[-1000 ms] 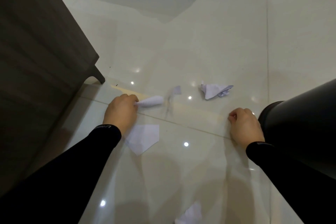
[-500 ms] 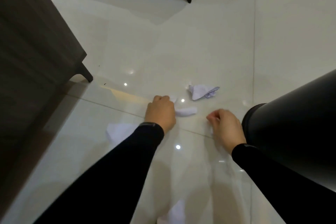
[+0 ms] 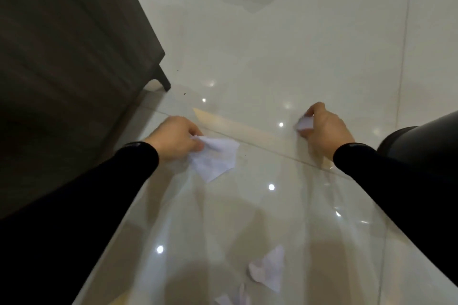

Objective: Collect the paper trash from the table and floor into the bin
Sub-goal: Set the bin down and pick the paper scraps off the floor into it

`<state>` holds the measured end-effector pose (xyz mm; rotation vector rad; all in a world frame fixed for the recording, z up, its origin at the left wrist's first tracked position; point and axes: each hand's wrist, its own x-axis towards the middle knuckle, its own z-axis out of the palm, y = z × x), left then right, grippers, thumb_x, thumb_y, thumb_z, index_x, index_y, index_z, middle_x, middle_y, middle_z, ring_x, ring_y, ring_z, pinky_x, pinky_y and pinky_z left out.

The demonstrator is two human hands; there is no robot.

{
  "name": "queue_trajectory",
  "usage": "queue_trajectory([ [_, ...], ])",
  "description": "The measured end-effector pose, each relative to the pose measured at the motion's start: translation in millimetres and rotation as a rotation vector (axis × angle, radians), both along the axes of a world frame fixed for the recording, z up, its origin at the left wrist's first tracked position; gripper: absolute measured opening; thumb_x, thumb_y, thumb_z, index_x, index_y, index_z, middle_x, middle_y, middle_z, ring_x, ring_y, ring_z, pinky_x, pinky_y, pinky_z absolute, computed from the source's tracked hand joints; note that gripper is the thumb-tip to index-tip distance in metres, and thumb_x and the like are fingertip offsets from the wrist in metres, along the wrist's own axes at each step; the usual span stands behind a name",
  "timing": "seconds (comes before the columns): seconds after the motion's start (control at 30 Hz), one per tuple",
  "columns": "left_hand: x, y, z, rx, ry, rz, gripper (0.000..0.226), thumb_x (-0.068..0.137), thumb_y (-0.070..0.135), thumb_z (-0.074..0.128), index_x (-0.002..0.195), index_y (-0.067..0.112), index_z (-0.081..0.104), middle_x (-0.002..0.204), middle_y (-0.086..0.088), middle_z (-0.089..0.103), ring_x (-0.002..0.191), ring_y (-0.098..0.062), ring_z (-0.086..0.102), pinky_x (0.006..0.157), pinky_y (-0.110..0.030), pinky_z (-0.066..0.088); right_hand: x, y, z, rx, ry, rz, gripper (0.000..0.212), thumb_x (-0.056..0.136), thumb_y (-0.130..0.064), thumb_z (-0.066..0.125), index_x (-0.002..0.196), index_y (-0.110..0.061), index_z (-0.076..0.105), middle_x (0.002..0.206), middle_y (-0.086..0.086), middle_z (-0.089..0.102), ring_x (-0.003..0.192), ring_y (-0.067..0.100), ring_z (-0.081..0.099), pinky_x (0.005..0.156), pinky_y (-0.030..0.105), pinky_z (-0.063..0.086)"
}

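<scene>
Glossy floor (image 3: 297, 44) is carrying the litter. Left hand (image 3: 173, 138) is pinching a sheet (image 3: 215, 158) by its corner; right hand (image 3: 324, 129) is clutching a scrap (image 3: 304, 123), probably saving trips to the bin (image 3: 426, 141) beside it. Two pieces (image 3: 269, 267) are lying behind both hands.

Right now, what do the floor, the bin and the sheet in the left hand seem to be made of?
Floor: likely glazed ceramic tile, glossy; it mirrors lamp spots and shows joint lines.
Bin: dark, smooth, faint sheen; probably plastic, perhaps metal.
Sheet: thin white paper, creased, pinched by the left hand.
</scene>
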<state>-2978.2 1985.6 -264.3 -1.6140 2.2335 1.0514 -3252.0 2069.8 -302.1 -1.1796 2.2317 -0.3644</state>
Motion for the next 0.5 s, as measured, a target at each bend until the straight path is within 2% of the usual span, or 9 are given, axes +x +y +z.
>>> queue_trajectory([
  [0.03, -1.4, 9.4, -12.0, -0.005, -0.046, -0.051, 0.023, 0.075, 0.024, 0.063, 0.09, 0.01, 0.073, 0.116, -0.016, 0.063, 0.109, -0.026, 0.056, 0.074, -0.022, 0.043, 5.3, 4.0, 4.6, 0.01, -0.051, -0.013, 0.037, 0.087, -0.012, 0.055, 0.123, -0.01, 0.044, 0.112, 0.018, 0.06, 0.106, 0.035, 0.057, 0.083, 0.035, 0.043],
  [0.07, -4.3, 19.5, -22.6, -0.035, -0.116, -0.104, 0.028, 0.078, 0.023, 0.062, 0.099, 0.009, 0.071, 0.137, -0.016, 0.048, 0.128, -0.027, 0.042, 0.092, -0.023, 0.038, 11.1, 8.5, 7.3, -0.006, -0.084, -0.006, 0.047, 0.09, -0.013, 0.052, 0.134, -0.009, 0.036, 0.121, 0.02, 0.057, 0.112, 0.036, 0.054, 0.088, 0.035, 0.041],
  [0.1, -7.4, 30.1, -30.9, -0.09, -0.189, -0.143, 0.03, 0.081, 0.02, 0.058, 0.107, 0.009, 0.067, 0.148, -0.015, 0.035, 0.136, -0.03, 0.03, 0.103, -0.028, 0.033, 17.7, 14.1, 11.3, -0.034, -0.1, 0.022, 0.048, 0.092, -0.012, 0.049, 0.137, -0.008, 0.033, 0.126, 0.02, 0.055, 0.117, 0.035, 0.052, 0.091, 0.032, 0.038],
  [0.13, -10.7, 38.9, -37.4, -0.155, -0.245, -0.165, 0.03, 0.083, 0.017, 0.055, 0.111, 0.009, 0.064, 0.148, -0.016, 0.03, 0.134, -0.034, 0.028, 0.105, -0.035, 0.033, 23.6, 21.0, 14.1, -0.044, -0.107, 0.054, 0.042, 0.093, -0.012, 0.047, 0.134, -0.007, 0.038, 0.129, 0.018, 0.055, 0.119, 0.034, 0.05, 0.091, 0.029, 0.037],
  [0.23, -15.1, 55.8, -36.5, -0.203, -0.296, -0.173, 0.029, 0.085, 0.011, 0.053, 0.112, 0.002, 0.056, 0.13, -0.024, 0.045, 0.112, -0.042, 0.049, 0.094, -0.042, 0.04, 46.3, 51.1, 22.8, -0.091, -0.147, 0.156, 0.03, 0.094, -0.02, 0.044, 0.121, -0.009, 0.048, 0.112, 0.012, 0.065, 0.112, 0.029, 0.055, 0.084, 0.027, 0.039],
  [0.33, -12.5, 60.6, -25.0, -0.13, -0.312, -0.182, 0.03, 0.085, 0.01, 0.053, 0.114, 0.001, 0.054, 0.122, -0.024, 0.058, 0.111, -0.04, 0.054, 0.089, -0.039, 0.041, 68.5, 82.9, 34.2, -0.082, -0.151, 0.283, 0.046, 0.082, -0.042, 0.063, 0.115, -0.014, 0.048, 0.093, 0.001, 0.06, 0.089, 0.021, 0.053, 0.071, 0.025, 0.035],
  [0.4, -11.4, 64.2, -19.2, -0.112, -0.266, -0.158, 0.037, 0.084, 0.011, 0.055, 0.119, 0.008, 0.047, 0.118, -0.021, 0.059, 0.105, -0.039, 0.055, 0.082, -0.038, 0.041, 82.2, 104.0, 34.2, -0.03, -0.132, 0.385, 0.061, 0.065, -0.05, 0.076, 0.111, -0.019, 0.05, 0.098, 0.002, 0.057, 0.088, 0.022, 0.053, 0.072, 0.029, 0.039],
  [0.47, -10.8, 70.1, -10.8, -0.091, -0.243, -0.172, 0.047, 0.082, 0.013, 0.058, 0.126, 0.01, 0.043, 0.119, -0.018, 0.058, 0.105, -0.036, 0.055, 0.08, -0.036, 0.042, 100.3, 129.7, 26.0, 0.08, -0.111, 0.569, 0.068, 0.057, -0.052, 0.079, 0.112, -0.022, 0.052, 0.107, 0.004, 0.055, 0.094, 0.027, 0.056, 0.081, 0.035, 0.046],
  [0.5, -11.5, 72.3, -5.7, -0.091, -0.254, -0.204, 0.044, 0.081, 0.012, 0.059, 0.123, 0.009, 0.048, 0.117, -0.017, 0.06, 0.102, -0.035, 0.056, 0.078, -0.035, 0.042, 107.7, 142.9, 19.4, 0.145, -0.085, 0.674, 0.069, 0.057, -0.051, 0.079, 0.114, -0.023, 0.052, 0.111, 0.005, 0.053, 0.095, 0.029, 0.057, 0.081, 0.036, 0.047],
])
